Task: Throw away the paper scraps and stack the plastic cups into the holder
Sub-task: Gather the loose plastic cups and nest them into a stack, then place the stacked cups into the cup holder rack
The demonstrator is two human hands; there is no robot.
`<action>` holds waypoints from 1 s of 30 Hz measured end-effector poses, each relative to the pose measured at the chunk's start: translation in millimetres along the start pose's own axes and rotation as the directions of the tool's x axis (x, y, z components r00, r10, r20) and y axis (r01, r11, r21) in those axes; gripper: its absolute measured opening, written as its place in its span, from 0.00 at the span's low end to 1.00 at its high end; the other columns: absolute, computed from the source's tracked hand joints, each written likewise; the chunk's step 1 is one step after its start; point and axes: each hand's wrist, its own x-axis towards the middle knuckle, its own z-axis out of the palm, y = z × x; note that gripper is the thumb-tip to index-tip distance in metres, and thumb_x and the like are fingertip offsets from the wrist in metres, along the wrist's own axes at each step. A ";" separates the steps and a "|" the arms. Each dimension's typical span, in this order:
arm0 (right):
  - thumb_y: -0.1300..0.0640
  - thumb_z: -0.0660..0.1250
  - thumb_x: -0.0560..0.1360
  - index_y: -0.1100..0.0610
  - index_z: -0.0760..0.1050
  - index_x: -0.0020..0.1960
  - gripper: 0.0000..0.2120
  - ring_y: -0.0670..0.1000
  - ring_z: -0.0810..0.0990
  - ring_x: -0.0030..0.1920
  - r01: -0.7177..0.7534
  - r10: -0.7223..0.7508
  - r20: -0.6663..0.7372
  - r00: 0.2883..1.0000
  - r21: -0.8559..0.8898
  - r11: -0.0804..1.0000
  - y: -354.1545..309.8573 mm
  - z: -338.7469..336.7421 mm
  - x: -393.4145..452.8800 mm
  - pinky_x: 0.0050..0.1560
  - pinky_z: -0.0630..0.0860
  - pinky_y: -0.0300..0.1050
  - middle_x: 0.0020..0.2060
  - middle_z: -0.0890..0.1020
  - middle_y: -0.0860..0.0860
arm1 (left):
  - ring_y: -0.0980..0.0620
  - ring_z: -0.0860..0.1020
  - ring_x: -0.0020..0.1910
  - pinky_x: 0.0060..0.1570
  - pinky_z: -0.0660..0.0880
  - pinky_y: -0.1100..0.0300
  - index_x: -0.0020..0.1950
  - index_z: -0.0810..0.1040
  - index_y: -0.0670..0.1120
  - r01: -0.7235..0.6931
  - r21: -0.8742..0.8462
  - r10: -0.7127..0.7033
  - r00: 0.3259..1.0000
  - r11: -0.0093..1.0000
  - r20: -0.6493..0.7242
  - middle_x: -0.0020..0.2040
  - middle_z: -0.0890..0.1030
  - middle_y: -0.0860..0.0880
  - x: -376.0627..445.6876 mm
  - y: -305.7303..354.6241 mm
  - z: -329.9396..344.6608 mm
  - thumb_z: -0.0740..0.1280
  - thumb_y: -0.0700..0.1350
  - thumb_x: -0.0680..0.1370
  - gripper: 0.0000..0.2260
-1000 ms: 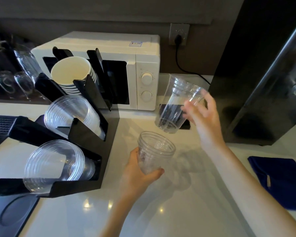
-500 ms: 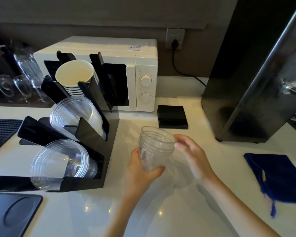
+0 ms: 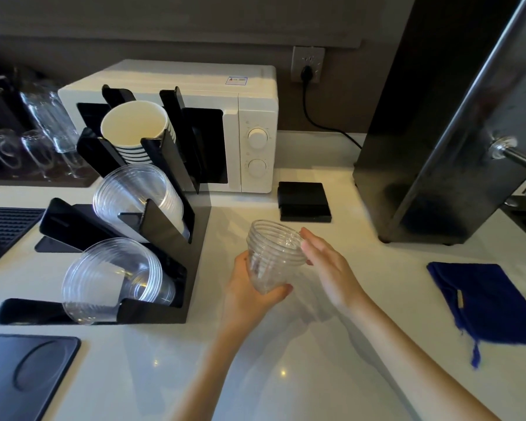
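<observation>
My left hand point(image 3: 249, 291) grips a short stack of nested clear plastic cups point(image 3: 272, 253) from below, rims up, above the white counter. My right hand point(image 3: 328, 268) rests its fingertips against the stack's right rim, fingers spread and holding nothing of its own. To the left stands the black tiered cup holder point(image 3: 164, 226). Its lowest slot holds clear cups point(image 3: 110, 278), the middle slot more clear cups point(image 3: 134, 196), and the top slot white paper cups point(image 3: 134, 126). No paper scraps are in view.
A white microwave point(image 3: 249, 129) stands behind the holder. A small black box point(image 3: 304, 202) lies beyond the hands, a tall dark steel appliance point(image 3: 438, 147) rises at the right, and a blue cloth point(image 3: 492, 302) lies at the right edge. A black tray point(image 3: 22, 375) sits front left.
My right hand brought a separate cup stack down from near the microwave and nested it into the stack in my left hand. It now touches the rim only.
</observation>
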 end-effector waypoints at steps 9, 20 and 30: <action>0.50 0.54 0.79 0.55 0.70 0.64 0.17 0.54 0.80 0.53 -0.091 0.090 0.015 0.996 0.192 0.977 -24.5 0.7 4.6 0.53 0.76 0.48 0.55 0.80 0.54 | 0.79 0.67 0.52 0.45 0.65 0.82 0.69 0.41 0.67 -0.059 -0.088 0.063 0.997 0.994 0.050 0.55 0.66 0.73 -7.6 35.2 -23.2 0.75 0.59 0.61 0.50; 0.43 0.60 0.66 0.54 0.73 0.61 0.28 0.55 0.79 0.59 0.129 -0.206 0.131 0.970 0.439 0.889 -129.8 13.9 6.1 0.57 0.75 0.50 0.60 0.80 0.57 | 0.56 0.80 0.50 0.46 0.79 0.59 0.64 0.41 0.74 -0.320 -0.013 0.314 0.936 0.947 -0.162 0.50 0.81 0.58 -37.7 126.7 -102.5 0.70 0.68 0.59 0.46; 0.38 0.65 0.63 0.39 0.72 0.60 0.25 0.50 0.73 0.65 0.327 -0.480 0.288 0.829 0.447 0.833 -195.5 57.8 1.8 0.70 0.65 0.57 0.64 0.77 0.50 | 0.62 0.81 0.46 0.42 0.79 0.68 0.67 0.44 0.72 -0.440 0.016 0.417 0.837 0.898 -0.354 0.54 0.78 0.66 -62.3 144.1 -173.0 0.75 0.57 0.59 0.49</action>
